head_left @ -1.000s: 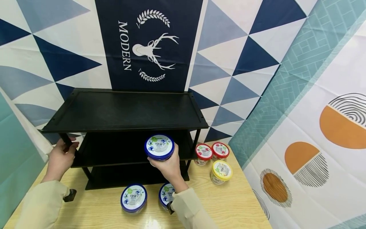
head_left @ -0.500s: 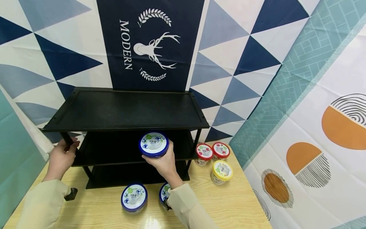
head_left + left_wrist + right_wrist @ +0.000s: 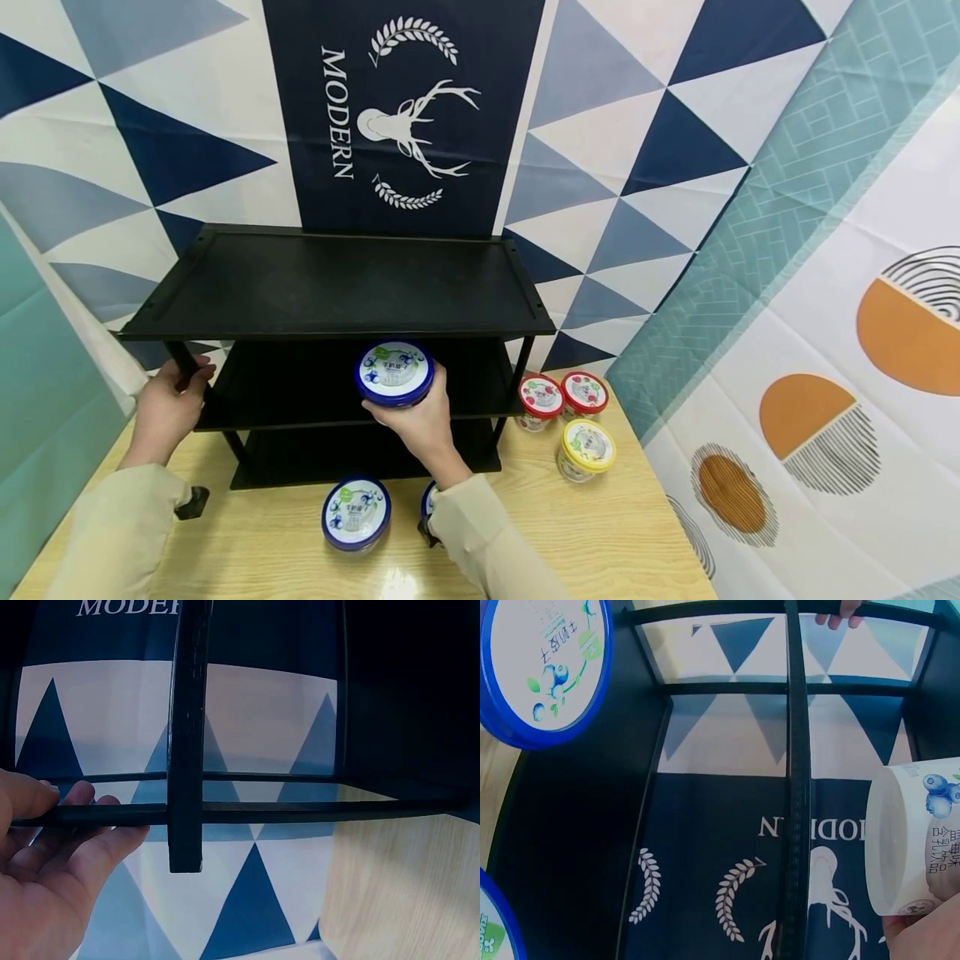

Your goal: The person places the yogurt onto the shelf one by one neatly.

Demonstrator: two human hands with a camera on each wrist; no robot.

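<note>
At the left end of the black rack (image 3: 337, 287), my left hand (image 3: 168, 408) grips the frame beside the front post, fingers curled around a rail (image 3: 270, 812). A dark banner (image 3: 412, 117) with a deer's head and the word MODERN hangs behind. Next along, a blue-lidded tub (image 3: 356, 512) stands on the wooden table (image 3: 262, 550) before the rack. Above it and slightly right, my right hand (image 3: 420, 425) grasps the held tub (image 3: 393, 372), also blue-lidded, lid up, in front of the gap between top and middle shelves. A third tub (image 3: 428, 502) sits below, mostly hidden by my sleeve (image 3: 487, 529). Beyond the rack's right end, two red tubs (image 3: 541, 396) stand side by side, a yellow tub (image 3: 587, 446) just nearer me. Orange and striped circles (image 3: 817, 417) pattern the wall at far right.
</note>
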